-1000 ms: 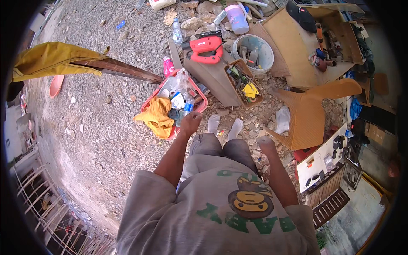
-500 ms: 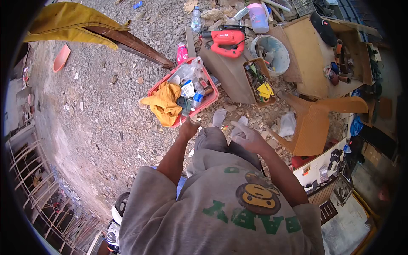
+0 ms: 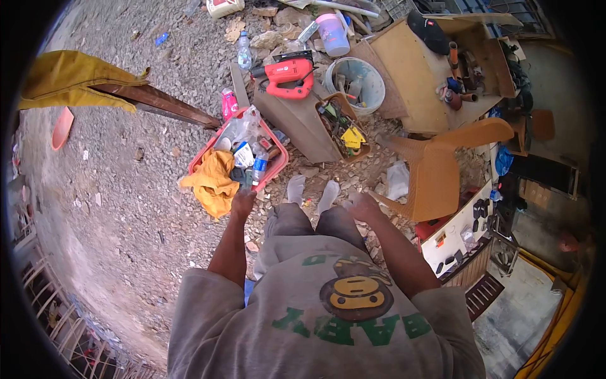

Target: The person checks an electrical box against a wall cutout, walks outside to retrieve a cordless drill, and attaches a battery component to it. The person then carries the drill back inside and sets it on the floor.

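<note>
My left hand (image 3: 243,203) is closed at the near corner of a pink plastic basket (image 3: 279,165), its fingers seemingly on the rim. Inside the basket lie an orange cloth (image 3: 214,180), a plastic bottle (image 3: 259,166) with a blue label, a white packet (image 3: 243,155) and clear plastic wrapping. My right hand (image 3: 362,207) hangs over my right leg with curled fingers, slightly blurred; what they hold, if anything, is hidden. Closest to it is a leg of a tipped-over orange-brown plastic chair (image 3: 435,180).
A red jigsaw (image 3: 290,79) rests on a board beside a box of tools (image 3: 344,129). Behind stand a bucket (image 3: 379,88) and a pink-lidded container (image 3: 332,35). A wooden box (image 3: 410,69) carries a black cap (image 3: 427,36). Rubble covers the ground; a wooden beam (image 3: 170,107) sticks out at left.
The view has shifted, so the surroundings sit further left and lower. My right hand, earlier with fingers extended, has curled them. My left hand stays at the basket's near corner.
</note>
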Demonstrator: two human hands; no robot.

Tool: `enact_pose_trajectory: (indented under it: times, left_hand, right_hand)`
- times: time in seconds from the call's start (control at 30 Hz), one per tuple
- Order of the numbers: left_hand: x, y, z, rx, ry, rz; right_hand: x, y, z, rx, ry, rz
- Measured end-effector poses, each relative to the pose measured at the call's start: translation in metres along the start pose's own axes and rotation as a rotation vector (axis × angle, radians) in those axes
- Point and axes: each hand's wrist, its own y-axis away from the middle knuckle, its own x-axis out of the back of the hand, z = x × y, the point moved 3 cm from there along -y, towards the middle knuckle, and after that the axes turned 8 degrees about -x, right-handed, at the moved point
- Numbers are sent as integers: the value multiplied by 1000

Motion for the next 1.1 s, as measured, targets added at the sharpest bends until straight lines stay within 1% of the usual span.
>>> enact_pose_trajectory:
  times: [0.03,0.07,0.13,0.2,0.3,0.4,0.43,0.5,0.6,0.7,0.8,0.83,0.9,0.93,1.0,1.03,1.07,1.1]
  left_hand:
    - [-2,-2,-10,-59,-89,-22]
    - [-6,-4,-16,-137,-156,-32]
    - [-11,-7,-20,-294,-295,-34]
    - [-15,-9,-22,-292,-257,-43]
    - [-20,-8,-7,-274,-258,-62]
    - [-24,-8,5,-175,-196,-18]
    - [-24,-8,15,-213,-305,-55]
    - [-26,-7,17,-109,-208,10]
    - [-27,6,28,33,-41,109]
    - [-38,20,3,56,12,185]
    - [-40,57,39,122,-151,145]
    - [-52,59,6,111,-101,195]
    - [-62,86,28,160,-152,247]
    - [-71,99,31,281,-126,312]
    - [-92,115,32,385,-190,305]
    - [-102,119,35,404,-215,294]
    - [-111,118,29,371,-311,266]
    - [-119,114,19,387,-284,330]
  right_hand:
    - [-4,-1,30,-113,9,21]
    - [-29,-17,80,-80,63,55]
    - [-36,-9,105,-18,197,79]
    - [-32,9,118,46,358,50]
    - [-62,11,136,44,293,108]
    - [-61,22,108,-184,-166,141]
    - [-57,27,89,-153,-211,111]
    - [-44,31,59,-101,-292,53]
    - [-37,22,39,-18,-347,29]
    - [-20,19,30,11,-375,95]
    - [-9,4,47,5,-287,-15]
    - [-13,-6,61,22,-263,-4]
    - [-14,-22,83,108,-235,17]
    - [-21,-26,95,132,-236,18]
    - [-34,-29,119,34,-131,-94]
    - [-37,-33,129,-12,-74,-142]
    - [-51,-38,144,-42,-60,-213]
    - [-68,-43,156,-69,-44,-277]
